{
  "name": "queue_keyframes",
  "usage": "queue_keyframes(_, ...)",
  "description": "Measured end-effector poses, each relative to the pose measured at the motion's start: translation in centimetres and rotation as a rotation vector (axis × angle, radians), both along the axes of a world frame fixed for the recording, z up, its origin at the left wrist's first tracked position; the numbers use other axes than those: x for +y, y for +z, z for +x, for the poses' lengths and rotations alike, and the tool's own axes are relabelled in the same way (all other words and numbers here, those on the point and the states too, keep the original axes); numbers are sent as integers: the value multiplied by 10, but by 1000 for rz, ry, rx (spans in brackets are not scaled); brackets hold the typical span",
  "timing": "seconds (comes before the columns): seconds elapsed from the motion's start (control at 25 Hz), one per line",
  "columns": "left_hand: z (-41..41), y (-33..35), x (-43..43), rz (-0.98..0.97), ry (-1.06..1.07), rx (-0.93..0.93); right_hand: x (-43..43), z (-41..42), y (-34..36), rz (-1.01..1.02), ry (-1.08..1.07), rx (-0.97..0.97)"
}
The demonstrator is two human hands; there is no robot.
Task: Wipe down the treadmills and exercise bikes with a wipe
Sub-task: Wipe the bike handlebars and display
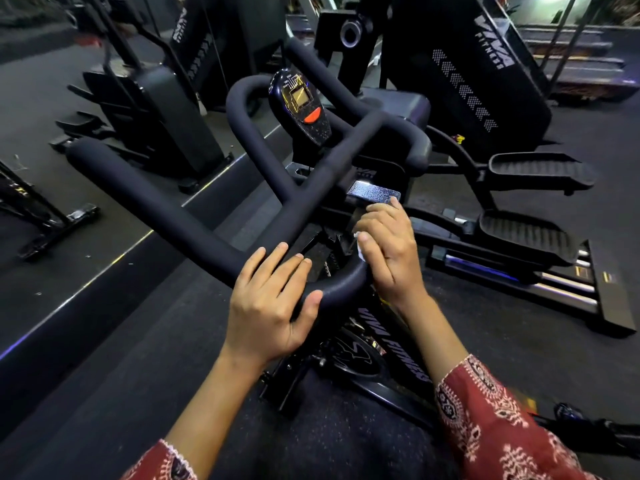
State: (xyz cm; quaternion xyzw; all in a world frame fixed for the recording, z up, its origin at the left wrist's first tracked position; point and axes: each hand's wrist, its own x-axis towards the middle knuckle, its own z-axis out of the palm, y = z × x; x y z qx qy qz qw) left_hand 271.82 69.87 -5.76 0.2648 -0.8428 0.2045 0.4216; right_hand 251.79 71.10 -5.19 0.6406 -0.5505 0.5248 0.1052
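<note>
An exercise bike's black foam handlebar (180,216) fills the middle of the view, with its small console (301,105) standing behind the crossbar. My left hand (270,303) grips the near curved end of the handlebar, thumb under the bar and fingers laid over the top. My right hand (388,247) wraps round the same curve a little further right and presses a white wipe (358,242) against the foam. Only a small corner of the wipe shows between the fingers. The bike's frame (394,355) runs down below my hands.
An elliptical trainer with two black foot pedals (540,171) stands close on the right. A stair-climber machine (152,109) stands at the left behind a raised floor edge (114,261). A large black machine housing (464,74) rises at the back.
</note>
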Motion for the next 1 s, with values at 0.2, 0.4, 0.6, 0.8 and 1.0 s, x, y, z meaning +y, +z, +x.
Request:
queue_keyframes(0.2,1,-1,-2,-12,-10,-9,28,38,-29,-147,63,204)
queue_keyframes(0.4,2,-2,-1,-9,-16,2,-5,-12,-3,5,53,-53)
queue_keyframes(0.6,3,-2,-3,-25,-23,-5,36,51,-30,-71,18,104)
queue_keyframes(0.8,5,-2,-3,-7,-36,-3,-2,-10,4,14,59,123)
queue_keyframes(1.0,8,-2,-3,7,-46,-23,22,48,-27,-19,-67,-136)
